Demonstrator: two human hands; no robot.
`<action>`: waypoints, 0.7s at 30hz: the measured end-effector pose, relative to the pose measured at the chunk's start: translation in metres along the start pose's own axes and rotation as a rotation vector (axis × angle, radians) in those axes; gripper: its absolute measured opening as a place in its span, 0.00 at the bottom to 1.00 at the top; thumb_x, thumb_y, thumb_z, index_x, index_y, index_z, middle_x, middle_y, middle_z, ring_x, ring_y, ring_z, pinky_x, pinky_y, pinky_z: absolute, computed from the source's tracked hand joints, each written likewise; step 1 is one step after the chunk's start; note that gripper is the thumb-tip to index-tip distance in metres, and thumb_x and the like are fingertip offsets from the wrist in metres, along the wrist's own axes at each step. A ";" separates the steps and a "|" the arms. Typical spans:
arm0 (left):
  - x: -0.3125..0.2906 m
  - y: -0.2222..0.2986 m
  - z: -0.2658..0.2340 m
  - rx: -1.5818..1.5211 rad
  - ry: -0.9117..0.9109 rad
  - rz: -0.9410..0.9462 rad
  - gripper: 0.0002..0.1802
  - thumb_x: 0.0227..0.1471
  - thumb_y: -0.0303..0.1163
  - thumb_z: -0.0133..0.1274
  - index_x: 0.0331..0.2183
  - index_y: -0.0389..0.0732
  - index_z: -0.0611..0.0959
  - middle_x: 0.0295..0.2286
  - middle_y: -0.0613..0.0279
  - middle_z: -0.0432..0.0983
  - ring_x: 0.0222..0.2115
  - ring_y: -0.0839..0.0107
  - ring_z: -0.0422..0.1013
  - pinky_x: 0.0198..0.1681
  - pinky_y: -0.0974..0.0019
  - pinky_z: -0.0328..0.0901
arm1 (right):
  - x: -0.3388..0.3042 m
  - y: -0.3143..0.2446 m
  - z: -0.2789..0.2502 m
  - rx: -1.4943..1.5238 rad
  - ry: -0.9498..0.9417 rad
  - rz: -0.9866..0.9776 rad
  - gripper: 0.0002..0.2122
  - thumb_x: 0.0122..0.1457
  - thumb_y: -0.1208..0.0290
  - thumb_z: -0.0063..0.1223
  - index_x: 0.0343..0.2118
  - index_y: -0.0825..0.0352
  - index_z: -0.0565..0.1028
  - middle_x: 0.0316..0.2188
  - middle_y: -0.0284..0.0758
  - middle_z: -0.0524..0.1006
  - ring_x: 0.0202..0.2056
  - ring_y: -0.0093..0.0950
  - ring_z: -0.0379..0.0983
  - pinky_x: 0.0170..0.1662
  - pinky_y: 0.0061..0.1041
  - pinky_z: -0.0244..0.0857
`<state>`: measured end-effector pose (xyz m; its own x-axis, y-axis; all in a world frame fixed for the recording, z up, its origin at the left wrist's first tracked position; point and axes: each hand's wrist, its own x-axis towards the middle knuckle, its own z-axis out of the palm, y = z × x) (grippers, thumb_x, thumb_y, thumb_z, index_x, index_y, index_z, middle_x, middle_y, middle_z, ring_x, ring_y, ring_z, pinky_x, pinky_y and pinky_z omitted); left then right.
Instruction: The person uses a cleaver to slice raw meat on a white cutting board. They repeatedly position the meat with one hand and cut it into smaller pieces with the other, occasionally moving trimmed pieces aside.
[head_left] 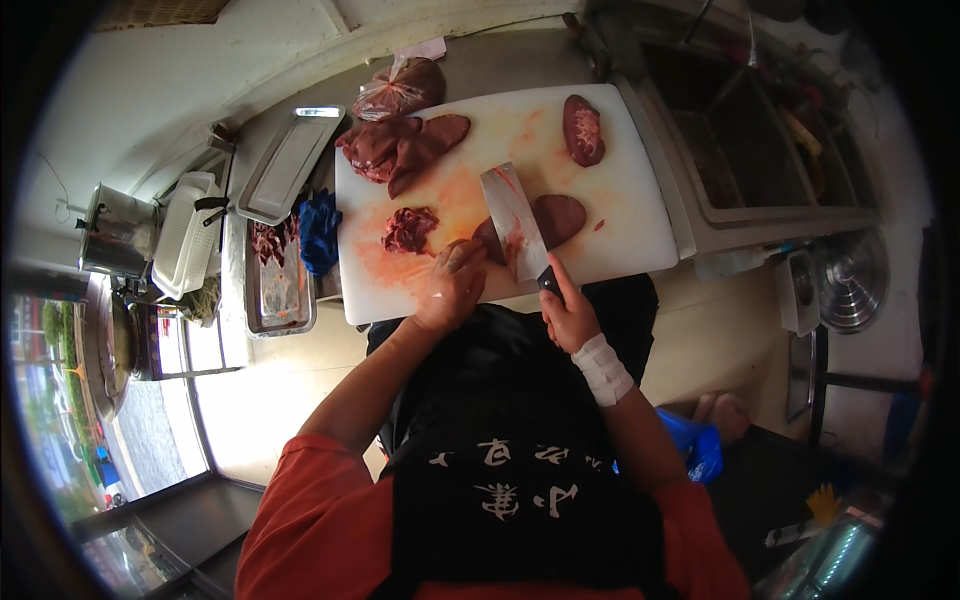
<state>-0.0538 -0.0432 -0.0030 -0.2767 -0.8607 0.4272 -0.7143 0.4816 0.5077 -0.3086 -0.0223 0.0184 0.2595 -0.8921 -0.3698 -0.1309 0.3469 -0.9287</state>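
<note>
On the white cutting board [520,120] lies a smooth dark red piece of offal [560,219], probably kidney. A broad cleaver [513,215] stands across it, its blade smeared with blood. My right hand [571,310], with a white wrap at the wrist, is closed round the black handle. To the left of the blade, my left hand [455,288] has its fingers curled down on the near end of the same piece. Just beyond those fingers sits a small heap of cut red meat [410,230]. The blade hides part of the piece, so I cannot tell how deep it cuts.
Larger liver-like pieces [400,148] and a plastic bag of meat [402,88] lie far left. A halved kidney [583,130] is at far right. Left of the board are a metal tray [282,300], a blue cloth [319,232] and another tray [290,165]; a sink [720,140] stands right.
</note>
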 end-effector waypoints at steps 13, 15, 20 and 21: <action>-0.001 -0.005 0.007 -0.027 0.028 0.011 0.20 0.53 0.22 0.59 0.49 0.31 0.82 0.52 0.45 0.74 0.55 0.44 0.70 0.59 0.50 0.68 | -0.016 0.014 -0.002 -0.073 -0.057 0.030 0.32 0.71 0.70 0.48 0.76 0.50 0.52 0.23 0.28 0.72 0.19 0.18 0.65 0.26 0.23 0.66; -0.002 -0.005 0.007 -0.027 0.031 0.010 0.20 0.53 0.22 0.59 0.49 0.31 0.82 0.51 0.45 0.74 0.55 0.45 0.69 0.59 0.50 0.68 | 0.000 0.007 0.003 -0.042 -0.068 0.013 0.32 0.71 0.70 0.48 0.76 0.50 0.52 0.22 0.27 0.70 0.18 0.17 0.64 0.23 0.22 0.64; -0.002 -0.006 0.007 -0.063 0.022 0.004 0.19 0.53 0.22 0.58 0.49 0.30 0.82 0.52 0.46 0.74 0.55 0.45 0.69 0.58 0.50 0.68 | -0.013 -0.002 0.002 -0.005 -0.112 0.083 0.32 0.71 0.71 0.47 0.76 0.48 0.53 0.22 0.26 0.69 0.18 0.16 0.63 0.23 0.20 0.64; -0.002 -0.006 0.007 -0.059 0.028 0.008 0.20 0.53 0.22 0.59 0.49 0.30 0.82 0.52 0.46 0.74 0.55 0.45 0.69 0.58 0.50 0.68 | -0.022 0.000 0.000 0.003 -0.124 0.077 0.32 0.71 0.71 0.47 0.76 0.48 0.52 0.22 0.26 0.70 0.18 0.16 0.63 0.23 0.20 0.64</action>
<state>-0.0538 -0.0460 -0.0124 -0.2633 -0.8523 0.4520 -0.6725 0.4981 0.5474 -0.3139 -0.0026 0.0263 0.3647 -0.8203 -0.4406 -0.1524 0.4143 -0.8973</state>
